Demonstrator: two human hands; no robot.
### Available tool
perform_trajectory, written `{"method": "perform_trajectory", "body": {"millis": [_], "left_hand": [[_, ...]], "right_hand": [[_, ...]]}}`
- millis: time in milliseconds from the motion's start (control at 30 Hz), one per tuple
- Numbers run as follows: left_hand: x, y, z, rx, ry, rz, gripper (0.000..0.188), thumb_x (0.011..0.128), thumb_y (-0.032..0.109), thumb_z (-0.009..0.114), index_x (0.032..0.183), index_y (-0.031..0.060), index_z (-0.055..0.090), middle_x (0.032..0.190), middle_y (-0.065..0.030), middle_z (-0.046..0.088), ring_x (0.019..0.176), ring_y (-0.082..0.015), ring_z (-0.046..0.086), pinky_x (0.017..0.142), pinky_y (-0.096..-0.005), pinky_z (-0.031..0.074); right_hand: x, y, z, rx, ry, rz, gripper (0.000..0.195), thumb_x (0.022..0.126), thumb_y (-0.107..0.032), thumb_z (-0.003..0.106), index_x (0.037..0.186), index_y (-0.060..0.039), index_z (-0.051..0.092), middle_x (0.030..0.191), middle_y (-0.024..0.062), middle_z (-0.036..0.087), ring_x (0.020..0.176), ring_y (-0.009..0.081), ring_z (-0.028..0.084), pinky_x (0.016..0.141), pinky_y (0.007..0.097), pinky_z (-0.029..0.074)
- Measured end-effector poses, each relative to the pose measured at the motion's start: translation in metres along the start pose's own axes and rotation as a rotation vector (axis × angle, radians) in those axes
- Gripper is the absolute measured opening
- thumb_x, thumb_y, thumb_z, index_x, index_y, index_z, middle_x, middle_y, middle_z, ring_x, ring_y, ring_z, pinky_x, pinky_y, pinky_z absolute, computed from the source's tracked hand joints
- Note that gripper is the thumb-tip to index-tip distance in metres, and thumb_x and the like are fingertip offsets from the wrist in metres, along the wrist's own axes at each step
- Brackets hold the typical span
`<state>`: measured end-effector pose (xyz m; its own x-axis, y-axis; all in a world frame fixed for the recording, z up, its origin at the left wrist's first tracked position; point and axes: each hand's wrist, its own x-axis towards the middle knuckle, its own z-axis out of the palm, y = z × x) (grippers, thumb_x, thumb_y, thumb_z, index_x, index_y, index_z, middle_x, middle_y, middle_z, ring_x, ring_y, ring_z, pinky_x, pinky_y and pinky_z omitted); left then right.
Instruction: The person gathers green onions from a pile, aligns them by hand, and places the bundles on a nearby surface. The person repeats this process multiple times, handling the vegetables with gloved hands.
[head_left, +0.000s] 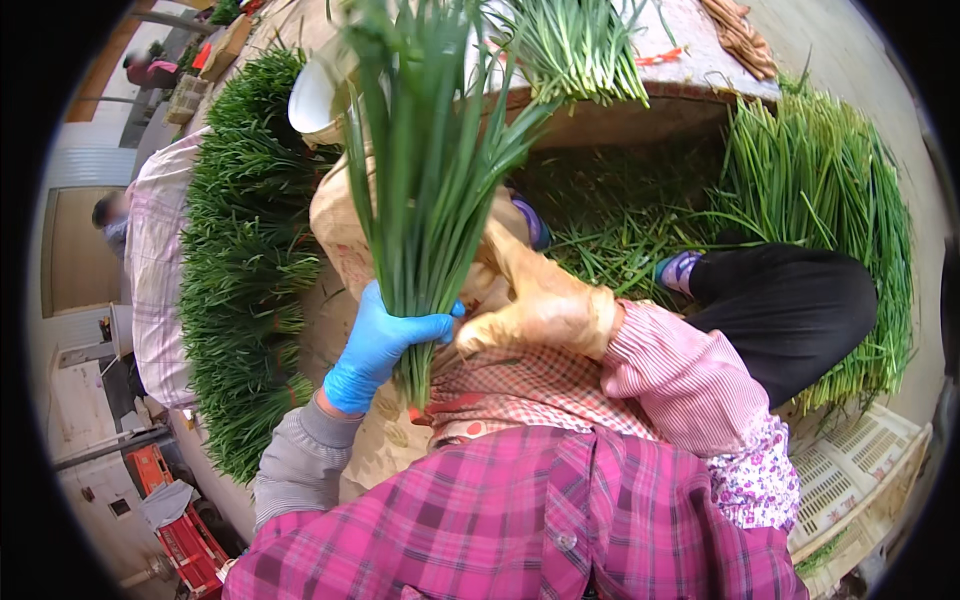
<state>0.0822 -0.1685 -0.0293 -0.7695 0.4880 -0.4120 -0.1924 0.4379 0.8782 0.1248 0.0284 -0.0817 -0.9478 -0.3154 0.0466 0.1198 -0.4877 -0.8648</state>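
Note:
My left hand (382, 341), in a blue glove, is closed around the lower stems of a bunch of long green leaves (420, 225), which look like Chinese chives. The leaf tips fan upward and are partly blurred, and the cut stem ends stick out below my fist. My right hand (536, 296), in a yellowish glove, is just right of the bunch with fingers and thumb spread and nothing visible in it. A bit of red shows below the stem ends. Another sheaf of the same greens (585, 52) lies on the pale work surface (705, 82) ahead.
Stacked green bunches (247, 262) line the left side, beside a checked cloth (161, 277). A tall pile of greens (817, 172) stands at the right. Loose leaves (615, 247) cover the ground. A white bucket (311, 97) and a plastic crate (855, 472) are nearby. Two people are far left.

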Motion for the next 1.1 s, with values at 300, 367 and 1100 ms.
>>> {"method": "perform_trajectory", "body": {"millis": [300,367,1100], "left_hand": [[0.002,-0.004,-0.01,0.122,-0.289,0.072,0.112,0.064,0.025,0.084,0.146,0.0014,0.011,0.123,-0.0145,0.055,0.111,-0.0247,0.055,0.097,-0.0336,0.042],[0.004,0.0,-0.02,-0.277,-0.466,-0.276,0.096,0.064,0.024,0.083,0.14,0.0,0.03,0.121,-0.0141,0.056,0.11,-0.021,0.056,0.096,-0.032,0.044],[-0.017,0.002,-0.008,-0.036,-0.16,-0.426,0.032,0.074,0.0,0.068,0.104,-0.0033,0.056,0.081,-0.01,0.064,0.063,-0.0152,0.062,0.057,-0.0273,0.052]], "right_hand": [[0.0,0.014,0.019,0.644,0.282,0.318,0.034,0.077,-0.006,0.071,0.109,-0.0027,0.06,0.099,0.0081,0.065,0.084,0.0203,0.064,0.073,0.0339,0.055],[0.004,0.02,0.027,0.616,0.188,0.185,0.043,0.078,-0.008,0.071,0.118,-0.0026,0.056,0.106,0.0069,0.063,0.093,0.0182,0.061,0.08,0.0328,0.053],[-0.002,0.01,-0.041,0.449,0.594,-0.009,0.045,0.076,-0.011,0.076,0.116,-0.0047,0.054,0.098,0.0043,0.064,0.092,0.0172,0.062,0.082,0.0319,0.051]]}}
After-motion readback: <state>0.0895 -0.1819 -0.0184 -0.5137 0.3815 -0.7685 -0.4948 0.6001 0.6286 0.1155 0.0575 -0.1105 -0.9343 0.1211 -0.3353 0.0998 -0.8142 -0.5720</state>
